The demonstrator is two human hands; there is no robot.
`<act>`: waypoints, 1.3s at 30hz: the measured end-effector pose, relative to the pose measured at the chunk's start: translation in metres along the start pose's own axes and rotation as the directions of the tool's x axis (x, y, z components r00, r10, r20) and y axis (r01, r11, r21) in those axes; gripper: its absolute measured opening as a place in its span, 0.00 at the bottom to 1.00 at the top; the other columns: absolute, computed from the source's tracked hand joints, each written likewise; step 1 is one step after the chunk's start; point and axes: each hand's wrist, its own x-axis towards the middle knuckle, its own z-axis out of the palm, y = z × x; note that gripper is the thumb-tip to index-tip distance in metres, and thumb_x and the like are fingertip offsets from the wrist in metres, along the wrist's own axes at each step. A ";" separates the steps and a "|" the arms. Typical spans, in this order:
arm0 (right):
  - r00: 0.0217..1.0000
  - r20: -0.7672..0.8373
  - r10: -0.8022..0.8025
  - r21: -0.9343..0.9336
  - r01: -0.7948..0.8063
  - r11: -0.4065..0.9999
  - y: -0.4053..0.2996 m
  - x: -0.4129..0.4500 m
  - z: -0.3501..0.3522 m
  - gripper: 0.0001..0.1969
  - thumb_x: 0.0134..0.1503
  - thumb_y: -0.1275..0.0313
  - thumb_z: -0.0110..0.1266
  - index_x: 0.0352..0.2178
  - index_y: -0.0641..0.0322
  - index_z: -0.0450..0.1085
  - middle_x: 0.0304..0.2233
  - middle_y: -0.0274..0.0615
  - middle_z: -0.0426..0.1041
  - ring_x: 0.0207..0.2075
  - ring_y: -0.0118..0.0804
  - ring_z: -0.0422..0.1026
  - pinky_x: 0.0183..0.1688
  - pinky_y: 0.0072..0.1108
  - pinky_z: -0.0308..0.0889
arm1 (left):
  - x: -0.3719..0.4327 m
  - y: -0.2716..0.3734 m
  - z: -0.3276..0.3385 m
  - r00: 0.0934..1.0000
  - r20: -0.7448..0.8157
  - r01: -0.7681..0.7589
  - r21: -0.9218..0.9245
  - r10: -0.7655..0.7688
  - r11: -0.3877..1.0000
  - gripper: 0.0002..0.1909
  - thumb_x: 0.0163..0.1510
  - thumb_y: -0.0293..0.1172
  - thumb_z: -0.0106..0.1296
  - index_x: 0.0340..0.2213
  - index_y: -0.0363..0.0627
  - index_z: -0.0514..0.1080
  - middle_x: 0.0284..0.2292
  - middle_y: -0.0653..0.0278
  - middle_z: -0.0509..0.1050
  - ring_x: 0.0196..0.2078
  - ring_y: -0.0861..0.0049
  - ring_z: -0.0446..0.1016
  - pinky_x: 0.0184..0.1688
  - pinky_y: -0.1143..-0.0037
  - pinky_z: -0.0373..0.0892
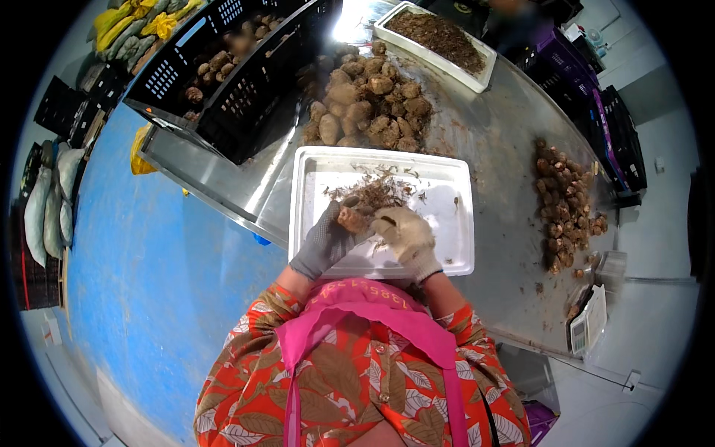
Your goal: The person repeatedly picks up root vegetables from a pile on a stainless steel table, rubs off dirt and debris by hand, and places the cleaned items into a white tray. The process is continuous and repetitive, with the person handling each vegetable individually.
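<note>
My left hand (324, 243), in a grey glove, grips a brown taro corm (352, 219) above a white plastic tray (466, 223). Close beside the corm, my right hand (406, 237) wears a cream knitted glove. Its fingers are curled around what looks like a small knife (387, 221), mostly hidden by the glove. Fibrous brown peelings (385, 190) lie scattered on the tray floor beyond both hands.
Past the tray, a heap of unpeeled taro (385, 106) covers part of the metal table (491, 167). A black crate (223, 123) holds more corms at left. Another corm pile (561, 207) and a scale (586, 324) are at right. A tray of peelings (441, 42) stands behind.
</note>
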 end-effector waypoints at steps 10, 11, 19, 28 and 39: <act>0.991 -0.096 -0.089 -0.178 0.071 0.981 0.040 0.013 0.027 0.09 0.51 0.64 0.56 0.32 0.54 0.79 0.28 0.41 0.77 0.34 0.46 0.74 0.39 0.35 0.68 | 0.010 0.001 0.074 0.882 -0.441 -0.008 0.336 0.165 0.942 0.24 0.62 0.37 0.40 0.54 0.34 0.60 0.44 0.53 0.70 0.43 0.64 0.72 0.59 0.60 0.65; 0.995 -0.079 -0.068 -0.163 0.054 0.985 0.027 0.013 0.020 0.09 0.51 0.64 0.57 0.31 0.54 0.79 0.28 0.41 0.77 0.34 0.45 0.74 0.39 0.35 0.68 | 0.008 0.002 0.072 0.875 -0.457 0.001 0.334 0.161 0.942 0.24 0.63 0.38 0.40 0.54 0.34 0.60 0.45 0.53 0.69 0.45 0.65 0.72 0.59 0.61 0.66; 0.893 -0.368 -0.259 0.162 0.335 0.928 0.044 0.022 0.039 0.07 0.50 0.68 0.57 0.28 0.58 0.76 0.31 0.43 0.75 0.38 0.43 0.73 0.49 0.34 0.68 | 0.012 -0.013 0.095 0.815 -0.566 0.021 0.246 0.126 0.969 0.20 0.65 0.44 0.34 0.34 0.42 0.70 0.33 0.61 0.73 0.38 0.71 0.72 0.51 0.67 0.70; 0.903 -0.135 -0.408 -0.054 0.405 0.913 0.015 0.009 0.042 0.32 0.43 0.56 0.66 0.46 0.64 0.69 0.52 0.52 0.66 0.55 0.54 0.64 0.60 0.38 0.58 | -0.004 0.012 0.006 0.925 -0.372 0.158 0.183 -0.080 0.970 0.28 0.64 0.54 0.35 0.51 0.43 0.64 0.47 0.57 0.72 0.50 0.67 0.72 0.55 0.67 0.68; 0.957 -0.274 0.095 0.914 0.229 0.334 0.110 -0.019 0.013 0.28 0.59 0.48 0.51 0.46 0.64 0.67 0.33 0.38 0.73 0.30 0.29 0.73 0.32 0.21 0.72 | 0.012 -0.013 0.042 0.890 -0.418 0.356 0.887 0.184 0.293 0.19 0.65 0.44 0.41 0.26 0.43 0.66 0.17 0.65 0.68 0.15 0.81 0.67 0.17 0.80 0.64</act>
